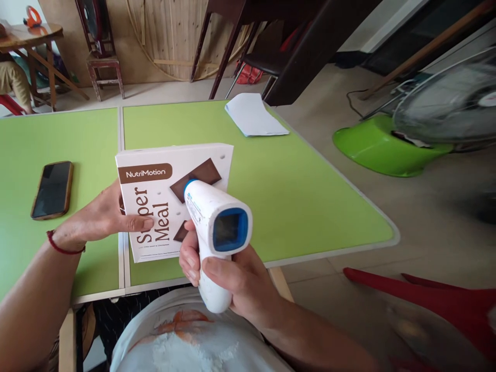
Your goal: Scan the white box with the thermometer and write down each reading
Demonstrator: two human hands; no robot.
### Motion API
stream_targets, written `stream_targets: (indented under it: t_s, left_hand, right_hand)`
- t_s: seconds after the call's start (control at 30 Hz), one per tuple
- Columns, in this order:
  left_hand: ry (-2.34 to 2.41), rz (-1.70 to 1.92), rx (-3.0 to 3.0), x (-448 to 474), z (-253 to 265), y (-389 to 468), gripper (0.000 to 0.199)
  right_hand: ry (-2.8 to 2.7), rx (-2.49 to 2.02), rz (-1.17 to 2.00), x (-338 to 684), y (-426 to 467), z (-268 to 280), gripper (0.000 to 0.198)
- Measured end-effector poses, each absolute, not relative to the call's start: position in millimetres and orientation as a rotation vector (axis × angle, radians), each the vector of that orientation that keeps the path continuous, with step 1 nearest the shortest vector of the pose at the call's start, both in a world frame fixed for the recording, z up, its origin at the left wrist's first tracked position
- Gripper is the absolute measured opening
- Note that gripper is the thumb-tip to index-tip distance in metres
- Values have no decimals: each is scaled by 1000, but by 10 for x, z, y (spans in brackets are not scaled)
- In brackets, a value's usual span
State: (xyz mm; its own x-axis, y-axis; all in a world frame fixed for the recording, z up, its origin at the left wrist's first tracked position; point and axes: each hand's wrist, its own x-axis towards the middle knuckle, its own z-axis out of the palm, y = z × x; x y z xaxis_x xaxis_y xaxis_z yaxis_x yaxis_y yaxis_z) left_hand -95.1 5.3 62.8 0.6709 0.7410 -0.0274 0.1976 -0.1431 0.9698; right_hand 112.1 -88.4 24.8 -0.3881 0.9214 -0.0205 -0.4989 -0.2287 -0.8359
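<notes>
While left hand (pixel 106 212) pinches white box (pixel 163 199) — thumb across front — right hand (pixel 242 279) wraps closed round thermometer gun (pixel 209 219).

The bench (pixel 318 206) spans the frame from the left edge to right of centre. On it, at the left, lies a phone (pixel 52 190); papers (pixel 256 116) lie near its far edge, above centre. Between these, the left hand (pixel 112 214) holds a box (pixel 160 199) at its left side, left of centre and over the bench's seam. In front of the box's right part, the right hand (pixel 240 276) holds a thermometer (pixel 217 225) at the centre. Behind the bench, a chair (pixel 103 64) stands on the floor (pixel 329 103) at the upper left. At the right, beyond the bench, a fan (pixel 445 103) overlaps a stool (pixel 380 147).
</notes>
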Motion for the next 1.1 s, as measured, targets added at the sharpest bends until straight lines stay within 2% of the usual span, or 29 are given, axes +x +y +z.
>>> stream_targets:
  t_s: [0.1, 0.2, 0.33, 0.43, 0.53, 0.6, 0.7, 0.83, 1.1]
  left_hand:
    - [761, 615, 1661, -960, 650, 27, 54]
    - [753, 710, 1628, -996, 652, 9, 43]
    - [877, 999, 1623, -1079, 626, 68, 37]
    - [888, 1323, 1684, -1151, 570, 198, 52]
    - [865, 1491, 1743, -1201, 488, 341, 73]
    - [873, 1509, 1763, -1213, 429, 409, 81]
    - [888, 1464, 1753, -1206, 342, 458, 82]
    - [911, 1400, 1709, -1191, 247, 479, 80]
    - [859, 1282, 1711, -1199, 156, 542, 81]
  right_hand:
    - [-970, -673, 1754, 1096, -867, 299, 28]
    - [-1077, -687, 1686, 1125, -802, 371, 27]
    - [-1421, -813, 1396, 1350, -550, 526, 19]
    - [-1655, -977, 1008, 1623, -199, 581, 20]
    - [-1816, -1209, 699, 1870, 231, 450, 35]
    - [-1891, -1355, 600, 1978, 489, 261, 48]
    - [-1996, -1460, 501, 2046, 736, -41, 56]
    - [-1985, -1516, 518, 2023, 825, -234, 46]
    - [-2086, -1484, 426, 2036, 785, -232, 31]
